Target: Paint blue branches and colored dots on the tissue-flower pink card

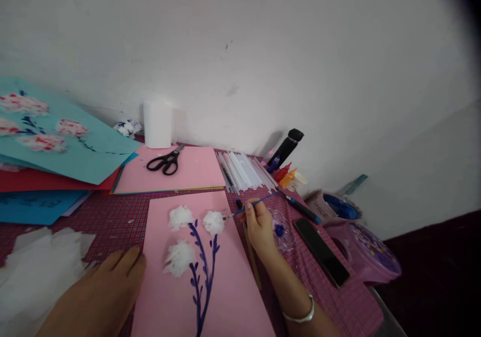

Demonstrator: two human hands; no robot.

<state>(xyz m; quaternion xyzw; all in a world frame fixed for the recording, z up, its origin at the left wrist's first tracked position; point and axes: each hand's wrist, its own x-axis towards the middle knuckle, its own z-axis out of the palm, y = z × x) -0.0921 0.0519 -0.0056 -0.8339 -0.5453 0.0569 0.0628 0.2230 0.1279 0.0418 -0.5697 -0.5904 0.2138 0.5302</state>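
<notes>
My right hand (pixel 258 229) pinches a thin blue paintbrush (pixel 240 210). The brush tip is at the right edge of a white fluffy flower (pixel 213 222) on a pink sheet of paper (pixel 240 287). Two more white tufts and dark blue painted stems with small leaves (pixel 206 272) are on the same sheet. My left hand (pixel 108 287) lies flat, fingers stretched, at the sheet's left edge. Behind my right wrist is a clear palette (pixel 287 239) with a blob of blue paint (pixel 278 230).
Black scissors (pixel 165 162) rest on stacked pink paper (pixel 199 169). White tissues (pixel 41 272) lie at left, under teal flower artwork (pixel 101 151). White sticks (pixel 242 171), paint bottles (pixel 288 178), a dark phone (pixel 321 252) and a pink container (pixel 366 252) are at right.
</notes>
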